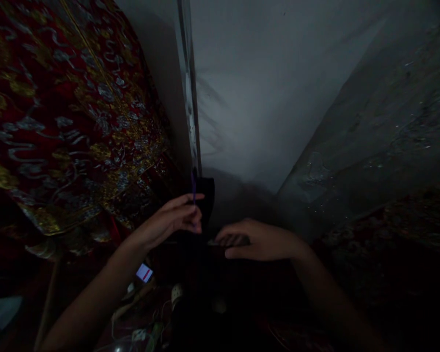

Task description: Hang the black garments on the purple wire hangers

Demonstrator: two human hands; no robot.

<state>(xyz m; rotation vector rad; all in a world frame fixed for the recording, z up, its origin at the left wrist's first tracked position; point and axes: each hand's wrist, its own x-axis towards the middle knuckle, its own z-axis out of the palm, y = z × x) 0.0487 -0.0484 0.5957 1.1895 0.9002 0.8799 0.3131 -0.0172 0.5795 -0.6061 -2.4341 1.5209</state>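
The scene is very dark. My left hand (176, 217) is raised at centre, its fingers pinched round a thin purple stick-like thing (193, 188) that stands upright. My right hand (258, 240) lies palm down just to the right, fingers stretched flat toward the left over a dark surface, with a small pale flat object (214, 242) at its fingertips. Behind both hands a dark block-shaped thing (206, 195) stands at the foot of a vertical metal strip (190, 98). What the surface under the hands is cannot be made out.
Red cloth with gold and silver embroidery (66, 107) hangs at the left. A pale wall (264, 88) fills the middle, with grey embroidered fabric (388, 127) at the right. Below my left arm lie a small lit screen (144, 273), cables and small items.
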